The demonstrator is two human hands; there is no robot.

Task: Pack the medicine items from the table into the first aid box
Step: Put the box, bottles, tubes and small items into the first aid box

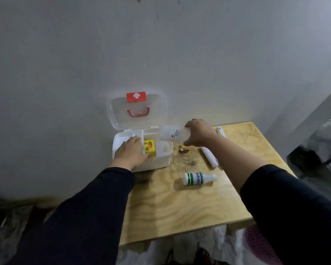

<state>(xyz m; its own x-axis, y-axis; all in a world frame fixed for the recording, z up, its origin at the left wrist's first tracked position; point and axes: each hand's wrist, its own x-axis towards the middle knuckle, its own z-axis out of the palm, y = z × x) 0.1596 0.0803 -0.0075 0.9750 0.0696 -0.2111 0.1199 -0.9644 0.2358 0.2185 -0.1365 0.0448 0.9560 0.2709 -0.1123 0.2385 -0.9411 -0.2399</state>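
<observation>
right hand (199,133) gripping translucent bottle (170,135)

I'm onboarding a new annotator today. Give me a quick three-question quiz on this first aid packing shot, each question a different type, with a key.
1. True or false: the first aid box has its lid shut.
2. Multiple choice: the right hand holds
A. the green-striped bottle
B. a translucent white container
C. a yellow carton
3. Fill in: the left hand rests on the ____ side of the box, beside the yellow carton.

Key
1. False; the lid stands open against the wall.
2. B; held over the box's right compartment. The striped bottle lies on the table.
3. Left.
</observation>
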